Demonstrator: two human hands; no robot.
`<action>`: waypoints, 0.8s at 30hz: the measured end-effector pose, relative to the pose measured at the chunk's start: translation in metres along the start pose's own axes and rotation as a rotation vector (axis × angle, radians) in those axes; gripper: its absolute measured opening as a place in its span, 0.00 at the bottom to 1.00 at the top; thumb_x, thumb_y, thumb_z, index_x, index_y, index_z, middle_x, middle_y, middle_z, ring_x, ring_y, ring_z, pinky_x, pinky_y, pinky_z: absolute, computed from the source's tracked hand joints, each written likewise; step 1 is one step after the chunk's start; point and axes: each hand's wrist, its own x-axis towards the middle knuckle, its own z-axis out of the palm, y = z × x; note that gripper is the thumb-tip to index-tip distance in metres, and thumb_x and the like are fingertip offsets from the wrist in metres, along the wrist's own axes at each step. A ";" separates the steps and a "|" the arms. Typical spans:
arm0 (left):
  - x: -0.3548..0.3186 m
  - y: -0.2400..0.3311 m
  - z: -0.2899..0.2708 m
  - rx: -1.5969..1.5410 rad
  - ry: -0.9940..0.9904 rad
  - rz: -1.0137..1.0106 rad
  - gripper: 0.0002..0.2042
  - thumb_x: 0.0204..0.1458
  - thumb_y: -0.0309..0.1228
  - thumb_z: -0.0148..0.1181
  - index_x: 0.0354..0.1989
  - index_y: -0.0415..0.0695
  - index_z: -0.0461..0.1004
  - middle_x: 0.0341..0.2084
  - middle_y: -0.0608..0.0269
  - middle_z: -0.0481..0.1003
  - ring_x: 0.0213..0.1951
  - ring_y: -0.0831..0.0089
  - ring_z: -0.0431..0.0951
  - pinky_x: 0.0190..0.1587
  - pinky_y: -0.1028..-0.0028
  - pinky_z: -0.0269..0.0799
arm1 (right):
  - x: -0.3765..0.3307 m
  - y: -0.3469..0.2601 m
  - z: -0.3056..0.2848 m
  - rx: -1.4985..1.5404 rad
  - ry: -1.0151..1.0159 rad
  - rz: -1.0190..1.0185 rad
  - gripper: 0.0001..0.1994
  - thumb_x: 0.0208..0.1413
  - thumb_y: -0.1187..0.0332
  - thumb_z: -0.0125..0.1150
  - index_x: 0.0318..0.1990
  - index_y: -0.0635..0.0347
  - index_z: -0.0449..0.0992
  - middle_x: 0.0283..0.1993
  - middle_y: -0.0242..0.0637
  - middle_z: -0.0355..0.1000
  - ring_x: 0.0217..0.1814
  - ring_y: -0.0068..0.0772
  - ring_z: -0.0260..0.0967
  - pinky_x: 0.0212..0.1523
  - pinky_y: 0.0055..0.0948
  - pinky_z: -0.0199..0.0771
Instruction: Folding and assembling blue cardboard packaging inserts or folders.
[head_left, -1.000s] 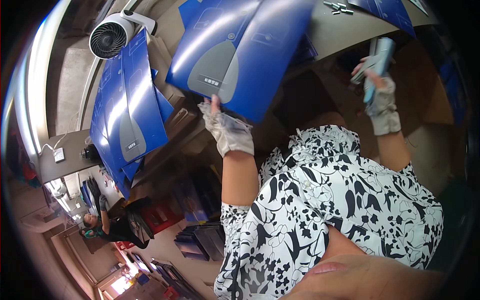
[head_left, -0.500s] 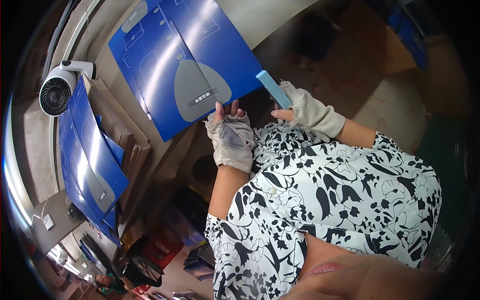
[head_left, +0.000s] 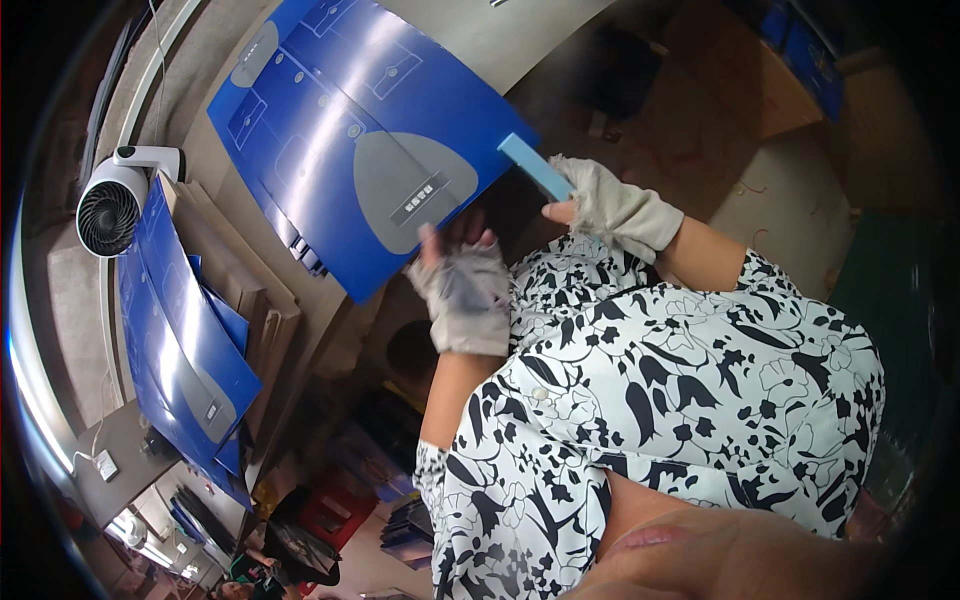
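A large blue printed cardboard sheet (head_left: 360, 140) with a grey teardrop shape lies flat on the brown work table (head_left: 520, 30). My left hand (head_left: 462, 290), in a grey fingerless glove, grips the sheet's near edge just below the grey shape. My right hand (head_left: 610, 208), also gloved, holds a small light-blue rectangular block (head_left: 535, 165) against the sheet's right corner. My black-and-white flowered shirt fills the lower right.
A small white fan (head_left: 112, 208) stands at the left. Stacks of the same blue sheets (head_left: 185, 350) and brown cardboard (head_left: 235, 280) lean beside it. Another person (head_left: 260, 560) sits far off at the lower left. A brown carton (head_left: 775, 85) is at the upper right.
The view has swung to the right, and the blue sheet now lies more squarely before me. My right hand has brought the light-blue block from the far right to the sheet's corner. My left hand stays on the sheet's edge.
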 end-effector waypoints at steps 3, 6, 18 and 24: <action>-0.012 0.038 -0.021 -0.013 0.109 0.100 0.22 0.59 0.52 0.52 0.45 0.42 0.70 0.41 0.58 0.75 0.45 0.66 0.74 0.36 0.73 0.68 | 0.003 0.012 -0.013 0.238 0.110 -0.002 0.28 0.48 0.77 0.68 0.56 0.75 0.65 0.27 0.35 0.65 0.24 0.21 0.62 0.24 0.21 0.68; -0.013 0.069 -0.052 0.134 0.016 0.161 0.18 0.58 0.48 0.56 0.42 0.44 0.71 0.37 0.62 0.76 0.37 0.71 0.76 0.33 0.76 0.68 | 0.009 0.002 -0.025 0.178 0.130 -0.018 0.26 0.48 0.70 0.70 0.53 0.71 0.67 0.27 0.33 0.64 0.25 0.21 0.60 0.25 0.24 0.65; 0.013 0.019 -0.044 0.339 -0.017 -0.032 0.21 0.54 0.31 0.63 0.56 0.44 0.67 0.44 0.63 0.74 0.43 0.68 0.75 0.44 0.67 0.70 | -0.002 -0.012 0.042 -0.044 -0.150 -0.199 0.22 0.50 0.62 0.69 0.47 0.66 0.69 0.35 0.48 0.72 0.35 0.36 0.72 0.39 0.34 0.73; -0.004 0.022 -0.022 0.540 -0.018 0.090 0.21 0.57 0.33 0.60 0.56 0.37 0.67 0.47 0.59 0.74 0.48 0.67 0.75 0.50 0.69 0.71 | -0.005 -0.033 0.044 -0.090 -0.250 -0.035 0.23 0.49 0.63 0.70 0.48 0.68 0.69 0.35 0.44 0.71 0.34 0.36 0.71 0.36 0.33 0.72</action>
